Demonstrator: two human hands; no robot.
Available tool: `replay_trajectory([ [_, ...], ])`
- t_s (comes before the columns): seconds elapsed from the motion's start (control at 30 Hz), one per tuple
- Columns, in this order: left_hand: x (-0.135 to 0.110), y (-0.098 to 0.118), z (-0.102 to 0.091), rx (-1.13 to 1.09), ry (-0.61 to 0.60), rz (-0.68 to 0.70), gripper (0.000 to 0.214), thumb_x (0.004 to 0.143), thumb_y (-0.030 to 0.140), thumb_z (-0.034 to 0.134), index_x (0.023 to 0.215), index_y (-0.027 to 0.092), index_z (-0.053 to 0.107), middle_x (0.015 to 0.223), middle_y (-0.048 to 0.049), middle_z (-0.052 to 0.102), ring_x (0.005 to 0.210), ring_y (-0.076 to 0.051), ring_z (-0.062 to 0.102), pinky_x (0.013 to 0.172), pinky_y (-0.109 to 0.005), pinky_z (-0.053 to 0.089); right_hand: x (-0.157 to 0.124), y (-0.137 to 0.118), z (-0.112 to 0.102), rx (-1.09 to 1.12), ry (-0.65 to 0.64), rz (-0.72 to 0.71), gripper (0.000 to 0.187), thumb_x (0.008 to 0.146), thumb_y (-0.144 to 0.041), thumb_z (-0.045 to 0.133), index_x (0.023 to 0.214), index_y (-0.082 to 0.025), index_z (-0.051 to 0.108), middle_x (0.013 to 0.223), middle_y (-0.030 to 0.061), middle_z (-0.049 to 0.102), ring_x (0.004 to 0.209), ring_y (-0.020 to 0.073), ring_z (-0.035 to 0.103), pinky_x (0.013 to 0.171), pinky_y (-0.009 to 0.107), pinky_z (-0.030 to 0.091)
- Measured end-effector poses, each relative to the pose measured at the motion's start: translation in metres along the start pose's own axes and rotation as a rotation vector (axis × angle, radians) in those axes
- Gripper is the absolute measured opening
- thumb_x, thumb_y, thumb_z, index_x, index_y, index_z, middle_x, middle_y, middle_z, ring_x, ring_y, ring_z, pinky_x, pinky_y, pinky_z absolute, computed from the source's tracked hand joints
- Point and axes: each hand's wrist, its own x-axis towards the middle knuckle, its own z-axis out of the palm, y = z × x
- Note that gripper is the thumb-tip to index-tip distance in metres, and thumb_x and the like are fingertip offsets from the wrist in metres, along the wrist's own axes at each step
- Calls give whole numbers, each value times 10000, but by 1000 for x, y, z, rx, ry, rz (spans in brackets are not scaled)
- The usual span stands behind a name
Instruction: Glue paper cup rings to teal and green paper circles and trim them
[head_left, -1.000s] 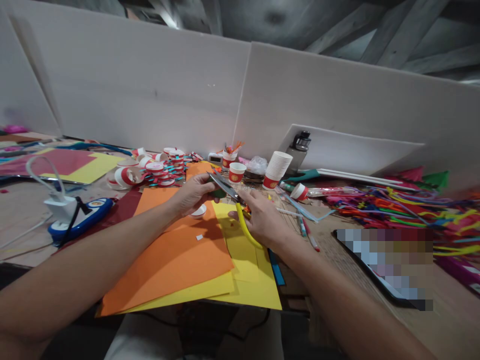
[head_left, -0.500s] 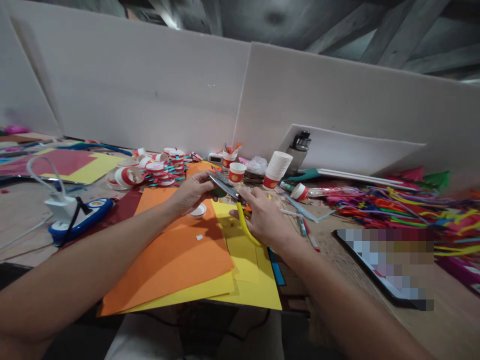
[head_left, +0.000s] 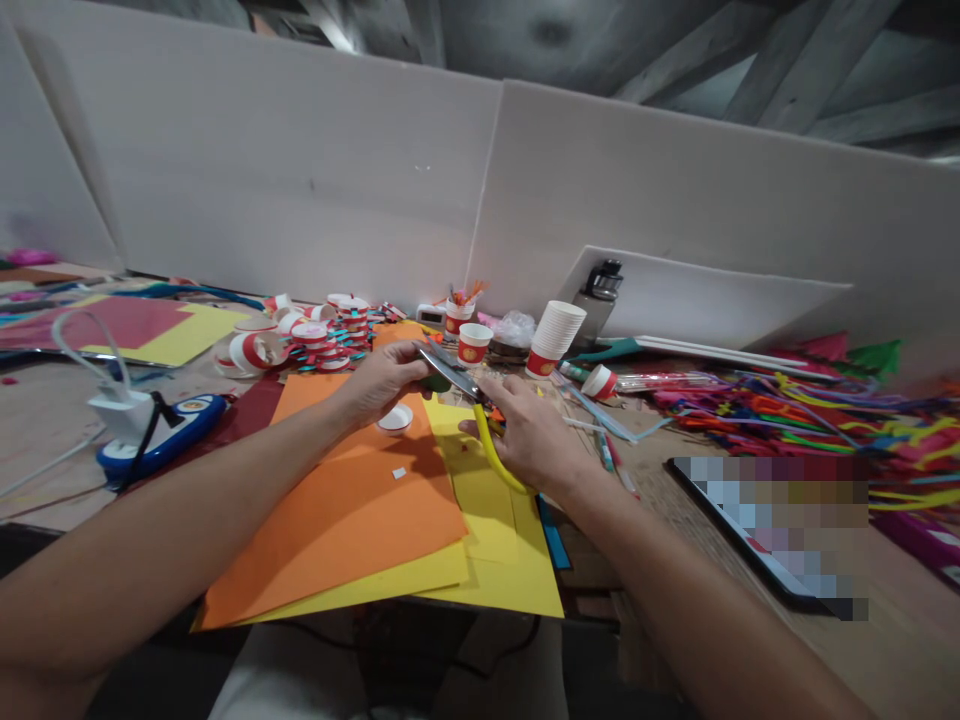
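Yellow-handled scissors are in my right hand, with the fingers wrapped around the handle. Their metal blades point left and away from me, toward my left hand. A small dark green piece, which looks like paper, is pinched in my left fingers; the blades lie over it and partly hide it. Below the hands, a white cup base with a red edge and a small white scrap lie on orange paper. Yellow paper shows underneath.
A paper cup and a cup stack stand behind my hands. Cut cup pieces are heaped to the left, beyond a blue power strip. A tablet-like device and colourful strips lie on the right.
Both hands, the scissors and the green piece stay almost in the same place. The view has shifted very slightly.
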Motion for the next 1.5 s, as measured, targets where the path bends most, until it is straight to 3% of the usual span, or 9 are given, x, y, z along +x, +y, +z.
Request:
replay_trajectory([
  [0.93, 6, -3, -12, 70, -43, 17, 160, 706, 228, 673, 820, 116, 685, 728, -51, 669, 646, -126, 611, 550, -218, 440, -1, 3, -2, -158, -5, 4, 536, 905, -527, 434, 1326, -202, 497, 1023, 131, 592, 826, 243, 568, 700, 315, 378],
  [1.5, 4, -3, -11, 114, -85, -10, 104, 659, 142, 624, 745, 116, 676, 713, -51, 669, 644, -129, 608, 557, -223, 435, 1, 3, -3, -160, -25, -17, 564, 879, -563, 467, 1308, -200, 510, 1069, 127, 583, 861, 250, 564, 732, 328, 383],
])
